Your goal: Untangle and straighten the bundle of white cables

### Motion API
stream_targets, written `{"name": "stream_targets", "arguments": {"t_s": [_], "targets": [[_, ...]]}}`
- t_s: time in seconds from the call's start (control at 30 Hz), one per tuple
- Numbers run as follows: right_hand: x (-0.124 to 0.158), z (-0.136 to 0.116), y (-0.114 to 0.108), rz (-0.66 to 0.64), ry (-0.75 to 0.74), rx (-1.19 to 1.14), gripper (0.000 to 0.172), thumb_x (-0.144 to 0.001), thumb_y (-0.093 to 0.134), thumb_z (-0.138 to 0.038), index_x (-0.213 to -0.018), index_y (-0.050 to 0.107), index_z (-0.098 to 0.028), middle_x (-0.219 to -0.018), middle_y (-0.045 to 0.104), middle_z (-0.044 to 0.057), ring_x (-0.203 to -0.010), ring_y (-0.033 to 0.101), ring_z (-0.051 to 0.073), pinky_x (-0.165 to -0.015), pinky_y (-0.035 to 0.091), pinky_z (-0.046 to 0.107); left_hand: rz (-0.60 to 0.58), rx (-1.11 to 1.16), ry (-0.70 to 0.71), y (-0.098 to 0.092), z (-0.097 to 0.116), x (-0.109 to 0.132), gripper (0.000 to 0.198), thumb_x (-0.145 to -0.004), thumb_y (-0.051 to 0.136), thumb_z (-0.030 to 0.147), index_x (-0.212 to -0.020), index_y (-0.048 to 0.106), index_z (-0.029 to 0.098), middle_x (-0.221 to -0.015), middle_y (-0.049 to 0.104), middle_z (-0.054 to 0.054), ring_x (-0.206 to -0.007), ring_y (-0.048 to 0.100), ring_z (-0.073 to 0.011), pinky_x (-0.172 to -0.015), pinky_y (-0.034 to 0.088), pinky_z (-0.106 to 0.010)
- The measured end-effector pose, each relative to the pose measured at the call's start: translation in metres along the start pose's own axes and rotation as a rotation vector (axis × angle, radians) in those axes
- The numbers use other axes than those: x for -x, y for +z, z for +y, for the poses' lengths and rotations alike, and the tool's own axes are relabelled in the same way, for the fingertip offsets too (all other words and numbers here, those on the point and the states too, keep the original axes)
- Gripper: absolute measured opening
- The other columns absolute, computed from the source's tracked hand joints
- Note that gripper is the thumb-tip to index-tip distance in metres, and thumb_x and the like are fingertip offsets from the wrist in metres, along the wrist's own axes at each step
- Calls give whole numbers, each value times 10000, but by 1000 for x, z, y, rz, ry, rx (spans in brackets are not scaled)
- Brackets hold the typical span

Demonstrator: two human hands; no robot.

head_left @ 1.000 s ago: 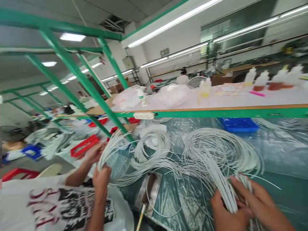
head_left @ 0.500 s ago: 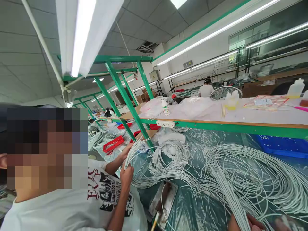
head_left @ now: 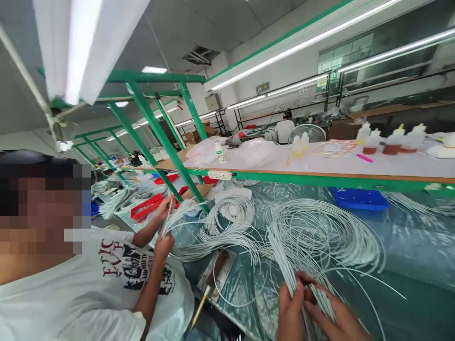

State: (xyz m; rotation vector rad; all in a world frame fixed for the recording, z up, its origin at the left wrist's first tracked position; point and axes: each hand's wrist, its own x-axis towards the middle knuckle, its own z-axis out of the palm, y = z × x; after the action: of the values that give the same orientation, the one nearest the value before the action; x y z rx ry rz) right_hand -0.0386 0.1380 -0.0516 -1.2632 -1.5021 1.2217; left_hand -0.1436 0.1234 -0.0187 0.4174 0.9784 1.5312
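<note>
At the lower right, my left hand (head_left: 292, 310) is closed round a bundle of thin white cables (head_left: 281, 251). Close beside it, my right hand (head_left: 334, 315) has its fingers curled round more strands of the same cables, which spread between both hands. From the bundle the strands run up into a large loose coil (head_left: 330, 222) lying on the plastic-covered table. Some loose cable ends curve out to the right of my hands.
At the left a co-worker (head_left: 106, 270) holds another cable bunch. A smaller coil (head_left: 231, 210), a stained tray (head_left: 222, 270) and a brush (head_left: 199, 310) lie between us. Behind stand a blue tray (head_left: 360, 199) and a raised shelf (head_left: 305, 166) with several bottles (head_left: 394, 142).
My view has turned right. Both my hands have come further into view, with the cable bundle in them. The co-worker's upper hand has shifted along their own cables.
</note>
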Motion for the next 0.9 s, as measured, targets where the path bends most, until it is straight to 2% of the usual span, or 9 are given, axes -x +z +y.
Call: {"name": "stream_targets", "arguments": {"t_s": [0.17,0.3,0.4,0.5,0.63,0.7,0.77,0.83,0.9], "targets": [[8,-22,-21,-128,-102,91,355,-882,516,-411,-1116,682,-201,-1061,727,122,-1009,674,321,-918,509,462,29,-38,-31,9,-7,12,402,-682,847,482,-912,754,165,-973,707,-87,-920,635,-205,-833,477,-259],[16,-20,-25,-61,-189,190,267,-842,507,-238,-1055,665,-207,-986,719,93,-920,674,282,-831,506,395,5,-96,-17,12,-17,20,413,-720,810,497,-958,741,167,-1011,712,-87,-1029,622,-236,-938,449,-297],[19,-17,-33,-28,-162,231,307,-785,524,-194,-1059,662,-188,-892,708,77,-838,664,264,-771,503,368,13,-92,-43,18,-27,23,439,-691,833,490,-964,728,162,-991,706,-76,-994,638,-243,-895,474,-308],[18,-18,-50,-18,-123,150,281,-803,524,-215,-1041,669,-187,-843,697,53,-787,647,236,-754,500,342,39,-68,-64,28,-37,24,480,-646,872,471,-976,707,164,-927,701,-55,-878,651,-211,-803,502,-287],[16,-19,-72,8,-57,-18,130,-816,553,-285,-796,616,-173,-677,605,10,-609,551,171,-588,450,275,10,-90,-6,40,-46,22,424,-705,837,478,-905,656,151,-857,662,-34,-801,616,-145,-774,499,-239],[15,-15,-78,46,-31,-120,158,-814,587,-325,-768,587,-173,-677,577,3,-609,522,156,-579,440,263,12,-119,15,42,-47,22,430,-717,820,502,-871,613,157,-767,600,7,-648,545,-90,-618,457,-185],[14,-9,-80,90,-8,-236,202,-813,614,-372,-775,565,-180,-643,522,-17,-576,478,138,-553,427,254,-20,-186,9,41,-47,22,449,-725,803,528,-869,579,166,-661,507,49,-504,402,-56,-466,334,-161],[12,-3,-79,100,53,-362,268,-809,632,-441,-792,538,-191,-582,432,-52,-493,387,113,-469,369,240,-87,-291,-10,40,-48,24,459,-735,787,539,-904,575,169,-594,433,70,-461,316,-59,-428,263,-169],[11,2,-78,78,130,-482,339,-792,652,-512,-814,519,-201,-552,376,-76,-443,311,96,-409,303,227,-140,-406,-12,39,-49,27,457,-736,787,524,-939,596,163,-580,428,64,-468,325,-75,-440,274,-187]]}}
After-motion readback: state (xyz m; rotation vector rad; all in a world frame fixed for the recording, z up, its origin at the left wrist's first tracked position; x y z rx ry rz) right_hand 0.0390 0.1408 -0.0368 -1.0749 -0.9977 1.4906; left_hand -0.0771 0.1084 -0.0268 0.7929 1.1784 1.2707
